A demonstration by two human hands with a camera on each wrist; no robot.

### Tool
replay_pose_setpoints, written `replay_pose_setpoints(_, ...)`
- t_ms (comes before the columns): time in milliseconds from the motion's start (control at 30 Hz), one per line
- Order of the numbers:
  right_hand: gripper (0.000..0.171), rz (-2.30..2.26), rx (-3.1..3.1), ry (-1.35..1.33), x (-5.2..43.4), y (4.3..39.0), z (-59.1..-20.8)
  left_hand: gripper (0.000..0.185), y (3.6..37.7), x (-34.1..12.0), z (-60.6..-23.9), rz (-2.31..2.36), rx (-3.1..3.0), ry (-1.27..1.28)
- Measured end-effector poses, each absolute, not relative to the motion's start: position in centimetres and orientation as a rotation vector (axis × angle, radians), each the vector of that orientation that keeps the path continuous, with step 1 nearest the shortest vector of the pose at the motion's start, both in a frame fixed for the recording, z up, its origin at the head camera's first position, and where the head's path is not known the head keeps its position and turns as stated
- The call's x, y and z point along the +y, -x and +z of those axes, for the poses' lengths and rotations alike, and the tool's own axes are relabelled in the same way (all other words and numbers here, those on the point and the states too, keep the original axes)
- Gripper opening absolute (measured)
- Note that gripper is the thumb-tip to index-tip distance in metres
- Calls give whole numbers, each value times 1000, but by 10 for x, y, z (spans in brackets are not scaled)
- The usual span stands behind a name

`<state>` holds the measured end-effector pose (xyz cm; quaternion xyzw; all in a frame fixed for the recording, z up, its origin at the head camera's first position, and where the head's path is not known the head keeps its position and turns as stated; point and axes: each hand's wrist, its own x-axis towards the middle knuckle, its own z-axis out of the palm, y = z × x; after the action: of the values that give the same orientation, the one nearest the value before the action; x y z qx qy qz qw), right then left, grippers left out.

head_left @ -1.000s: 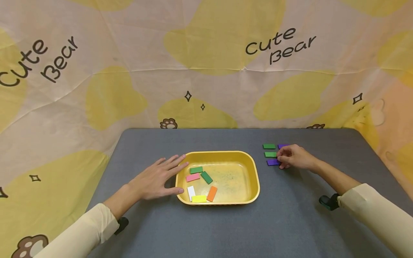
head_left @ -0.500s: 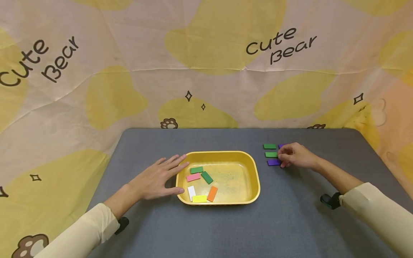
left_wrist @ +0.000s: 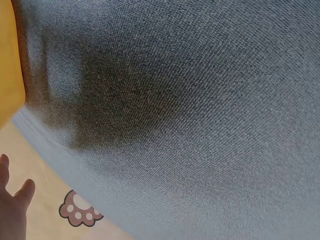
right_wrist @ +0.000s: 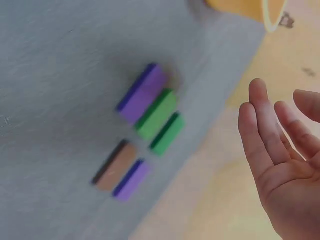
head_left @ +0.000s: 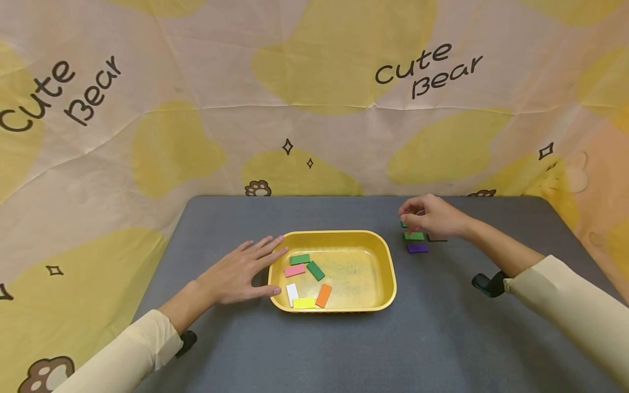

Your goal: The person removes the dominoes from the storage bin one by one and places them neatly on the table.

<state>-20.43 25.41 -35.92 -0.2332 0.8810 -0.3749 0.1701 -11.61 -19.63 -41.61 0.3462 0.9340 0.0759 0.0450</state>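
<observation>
My left hand point(head_left: 241, 273) has its fingers spread and rests at the left rim of a yellow basin point(head_left: 354, 273). In the left wrist view, part of that hand point(left_wrist: 14, 210) and the basin's side show at the left edge. My right hand point(head_left: 434, 215) hovers over flat rectangular blocks at the back right, nothing between its loosely bent fingers. Beneath it, the right wrist view shows a purple block point(right_wrist: 144, 97), a light green block point(right_wrist: 157, 115) and a darker green block point(right_wrist: 168, 134) side by side. A brown block point(right_wrist: 116, 167) and another purple block point(right_wrist: 132, 181) form a second column.
Inside the basin lie two green blocks, a pink block point(head_left: 295, 271), a white block point(head_left: 292, 293), a yellow block point(head_left: 303, 303) and an orange block point(head_left: 323, 296). The grey tabletop point(head_left: 314, 355) ends against a printed cloth backdrop point(head_left: 314, 65).
My right hand has let go of the brown block, now lying right of the light green one, and moved up and left over the back of the blocks. The left hand has not moved.
</observation>
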Motion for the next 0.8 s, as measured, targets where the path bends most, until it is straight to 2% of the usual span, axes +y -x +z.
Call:
replay_pose_setpoints(400,25,-1045,2303,787,195,207,-354,88,116,-197,-417,230,2852,-1055)
replay_pose_setpoints(800,33,-834,2092,852,148,203,-369,87,117,-198,-417,232,2858,-1085)
